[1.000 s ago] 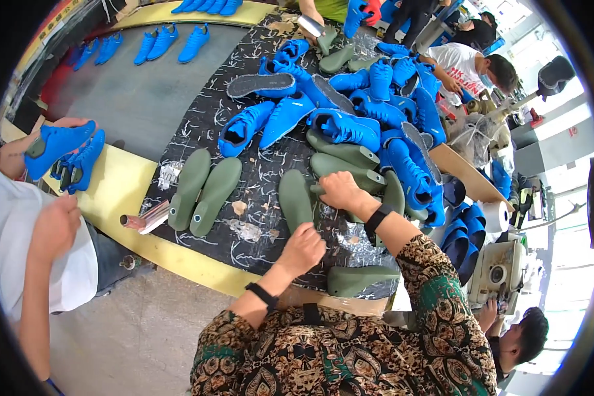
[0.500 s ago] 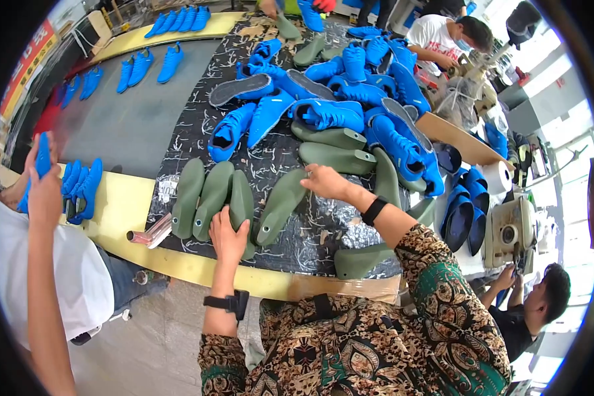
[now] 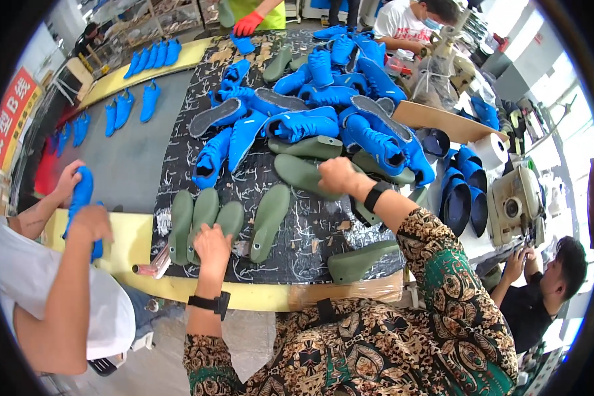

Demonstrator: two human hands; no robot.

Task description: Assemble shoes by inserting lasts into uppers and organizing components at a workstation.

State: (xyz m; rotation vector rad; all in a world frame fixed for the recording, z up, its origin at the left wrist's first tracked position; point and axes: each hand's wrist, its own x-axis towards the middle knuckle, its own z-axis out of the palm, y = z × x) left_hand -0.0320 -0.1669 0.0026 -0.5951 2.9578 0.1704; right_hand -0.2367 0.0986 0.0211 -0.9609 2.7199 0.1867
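Observation:
My left hand [image 3: 212, 243] rests on the near end of a green shoe last [image 3: 228, 220], the third in a row of green lasts [image 3: 181, 224] lying side by side on the dark patterned mat [image 3: 310, 231]. A fourth green last [image 3: 268, 220] lies just right of them. My right hand [image 3: 337, 175] reaches further out and closes on another green last [image 3: 301, 174] near a pile of blue shoes [image 3: 323, 119]. One more green last [image 3: 360, 260] lies at the mat's near right edge.
A person at left in a white shirt holds a blue shoe [image 3: 82, 191]. Blue shoes line the grey conveyor [image 3: 122, 158]. A red-gloved hand [image 3: 247, 25] works at the far end. A sewing machine [image 3: 515, 204] and a seated person [image 3: 541, 290] are at right.
My left hand has pushed a green last into the row and stays on it. My right hand has moved further out onto another green last. The view has tilted forward.

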